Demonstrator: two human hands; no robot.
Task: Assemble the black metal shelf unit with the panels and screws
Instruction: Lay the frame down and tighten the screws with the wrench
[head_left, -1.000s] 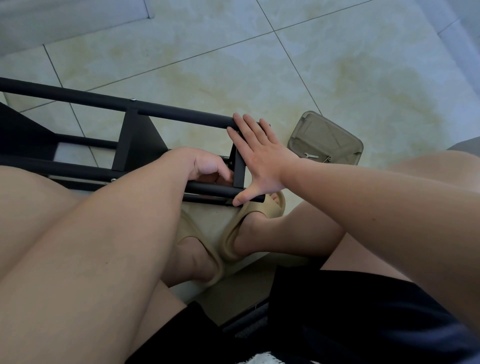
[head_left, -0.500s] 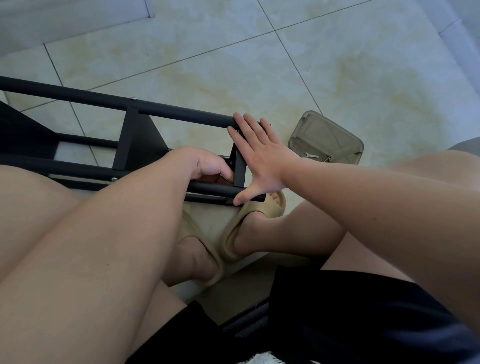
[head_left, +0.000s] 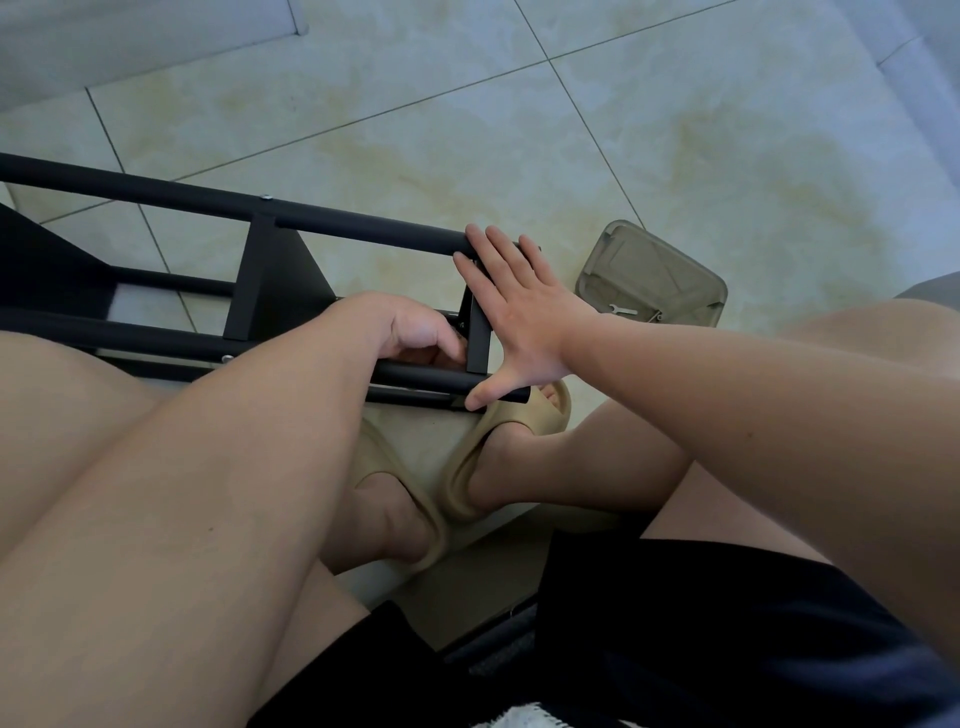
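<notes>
The shelf (head_left: 156, 191) lies on its side by my feet. Nothing has moved. My left hand (head_left: 410, 332) is still curled in at its end; I cannot tell what it pinches. My right hand (head_left: 524, 322) still presses flat on that end, fingers spread, keeping it steady. So I think this joint is not done. The tray (head_left: 649, 270) with the wrench (head_left: 621, 310) waits close by.

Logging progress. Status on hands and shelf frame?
Right hand flat, bracing shelf frame end. Left hand curled inside frame, contents hidden. Sandal under frame end.
</notes>
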